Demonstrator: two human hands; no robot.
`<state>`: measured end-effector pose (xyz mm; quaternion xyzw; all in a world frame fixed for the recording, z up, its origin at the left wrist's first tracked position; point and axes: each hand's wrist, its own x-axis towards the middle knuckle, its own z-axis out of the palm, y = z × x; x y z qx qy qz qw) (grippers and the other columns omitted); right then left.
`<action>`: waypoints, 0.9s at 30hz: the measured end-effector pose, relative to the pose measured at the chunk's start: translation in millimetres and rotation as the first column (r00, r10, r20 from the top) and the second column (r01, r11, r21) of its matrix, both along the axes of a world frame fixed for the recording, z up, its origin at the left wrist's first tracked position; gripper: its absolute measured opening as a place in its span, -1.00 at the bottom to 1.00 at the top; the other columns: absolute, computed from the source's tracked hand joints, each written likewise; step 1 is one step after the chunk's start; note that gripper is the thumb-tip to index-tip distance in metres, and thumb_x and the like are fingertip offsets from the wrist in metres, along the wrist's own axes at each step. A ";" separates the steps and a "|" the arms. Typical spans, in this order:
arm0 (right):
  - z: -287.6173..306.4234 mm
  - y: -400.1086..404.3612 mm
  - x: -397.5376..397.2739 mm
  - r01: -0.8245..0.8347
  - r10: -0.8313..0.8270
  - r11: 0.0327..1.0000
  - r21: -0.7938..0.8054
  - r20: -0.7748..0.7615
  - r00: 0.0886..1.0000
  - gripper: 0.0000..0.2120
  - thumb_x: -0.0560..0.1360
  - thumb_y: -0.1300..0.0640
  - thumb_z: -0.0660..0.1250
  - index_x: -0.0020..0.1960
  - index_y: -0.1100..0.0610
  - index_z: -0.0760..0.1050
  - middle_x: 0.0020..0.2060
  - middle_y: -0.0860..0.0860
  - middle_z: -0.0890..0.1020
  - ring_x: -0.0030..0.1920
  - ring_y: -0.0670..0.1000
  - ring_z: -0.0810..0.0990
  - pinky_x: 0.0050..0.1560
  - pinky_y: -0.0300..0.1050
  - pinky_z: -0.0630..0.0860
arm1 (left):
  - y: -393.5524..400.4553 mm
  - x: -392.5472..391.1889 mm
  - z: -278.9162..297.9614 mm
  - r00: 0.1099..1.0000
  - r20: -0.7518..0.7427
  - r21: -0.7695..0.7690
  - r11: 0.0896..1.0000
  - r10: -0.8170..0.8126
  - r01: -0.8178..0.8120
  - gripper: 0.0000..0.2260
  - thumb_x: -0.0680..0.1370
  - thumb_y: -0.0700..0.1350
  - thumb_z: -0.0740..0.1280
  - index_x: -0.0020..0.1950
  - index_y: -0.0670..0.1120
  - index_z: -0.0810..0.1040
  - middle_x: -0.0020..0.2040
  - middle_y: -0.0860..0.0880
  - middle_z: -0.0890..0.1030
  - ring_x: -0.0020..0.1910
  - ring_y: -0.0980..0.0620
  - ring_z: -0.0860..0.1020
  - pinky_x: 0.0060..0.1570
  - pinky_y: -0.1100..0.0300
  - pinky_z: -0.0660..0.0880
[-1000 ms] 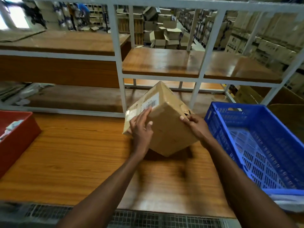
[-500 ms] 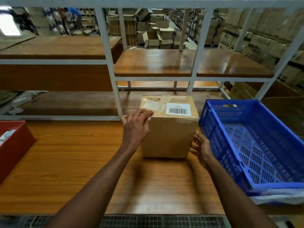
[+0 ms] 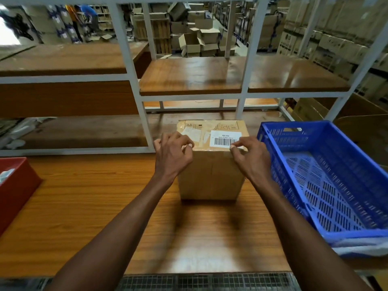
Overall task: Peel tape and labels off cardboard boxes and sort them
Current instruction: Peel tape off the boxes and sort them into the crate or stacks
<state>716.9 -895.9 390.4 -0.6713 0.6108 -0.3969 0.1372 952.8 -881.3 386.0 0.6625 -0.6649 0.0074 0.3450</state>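
Right hand (image 3: 251,156) risen to matte cardboard box (image 3: 211,175) top edge, left hand (image 3: 172,154) too, fingertips curled, pinching there.

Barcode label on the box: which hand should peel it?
Right hand, probably: its fingertips sit at the barcode label's near corner. The left hand sits at the cardboard box's left edge, away from it.

A wooden workbench (image 3: 84,206) carried a sealed cardboard box (image 3: 211,177) standing upright at its centre, a blue perforated plastic crate (image 3: 327,185) just to the box's right and a red bin (image 3: 14,190) at the left edge.
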 end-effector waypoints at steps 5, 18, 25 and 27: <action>21.2 -10.7 5.1 0.042 -0.040 0.999 0.000 -0.259 0.965 -0.85 0.52 -0.03 0.40 -0.04 0.02 0.66 0.15 0.07 0.68 0.11 0.15 0.61 0.13 0.21 0.58 | -27.0 -11.9 23.4 0.995 0.073 0.186 0.981 -0.066 0.051 -0.60 0.53 0.03 0.23 0.37 0.12 0.54 0.38 -0.02 0.51 0.40 -0.07 0.39 0.37 -0.11 0.27; 57.0 -78.6 26.5 -0.094 0.295 0.918 0.385 -0.504 0.812 -0.52 0.62 -0.18 0.30 0.51 -0.10 0.44 0.37 0.12 0.56 0.32 0.18 0.51 0.31 0.15 0.45 | -39.5 -18.8 39.7 0.978 0.179 0.396 0.918 -0.103 0.024 -0.52 0.56 0.07 0.34 0.49 0.13 0.47 0.54 -0.02 0.41 0.52 -0.14 0.27 0.42 -0.25 0.20; 71.7 -92.3 40.6 -0.061 0.323 0.911 0.408 -0.611 0.722 -0.60 0.61 -0.11 0.32 0.38 0.02 0.53 0.26 0.11 0.61 0.11 0.10 0.57 0.08 0.00 0.55 | -64.8 -25.6 56.8 0.969 0.213 0.475 0.880 -0.127 0.011 -0.46 0.53 0.04 0.37 0.53 0.14 0.41 0.54 -0.08 0.36 0.50 -0.19 0.28 0.41 -0.23 0.19; 74.7 -93.2 41.2 -0.070 0.333 0.911 0.407 -0.623 0.708 -0.61 0.60 -0.11 0.32 0.36 0.03 0.54 0.25 0.10 0.61 0.06 0.07 0.54 0.02 -0.05 0.51 | -71.0 -27.5 53.1 0.960 0.234 0.508 0.861 -0.157 0.017 -0.46 0.57 0.07 0.31 0.56 0.13 0.36 0.57 -0.09 0.33 0.53 -0.21 0.25 0.43 -0.25 0.18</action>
